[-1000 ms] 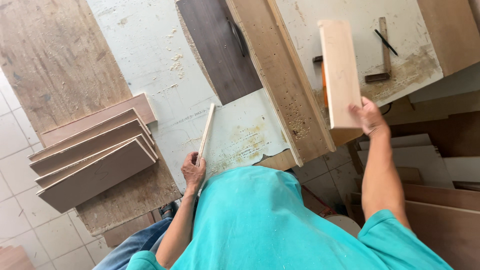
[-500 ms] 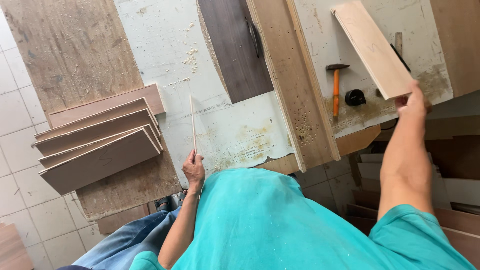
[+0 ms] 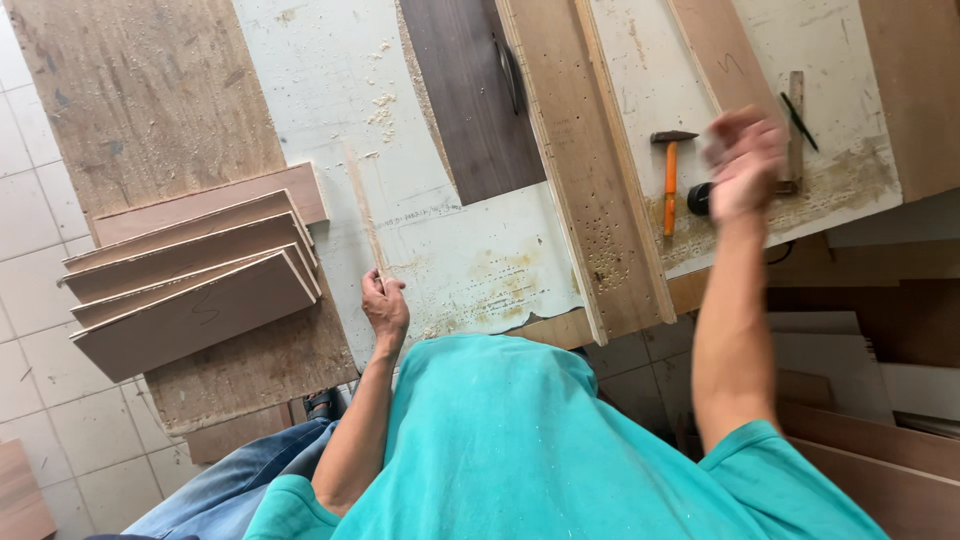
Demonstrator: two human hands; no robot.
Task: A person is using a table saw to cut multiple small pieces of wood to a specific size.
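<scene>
Pinching the thin pale wooden strip (image 3: pixel 363 205) upright on the white dusty surface (image 3: pixel 330 90) with left hand (image 3: pixel 385 305), keeping it steady; right hand (image 3: pixel 742 165) blurred, grip unclear.

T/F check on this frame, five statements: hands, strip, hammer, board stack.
1. The left hand holds a thin wood strip by its near end. True.
2. The right hand grips the hammer. False: the hammer lies on the bench beside the hand, which is motion-blurred; no board shows in it.
3. A stack of boards lies to the left of the left hand. True.
4. The hammer's handle is blue. False: it is orange.
5. The dark panel rests on top of the board stack. False: it lies apart, on the bench right of the strip.
</scene>
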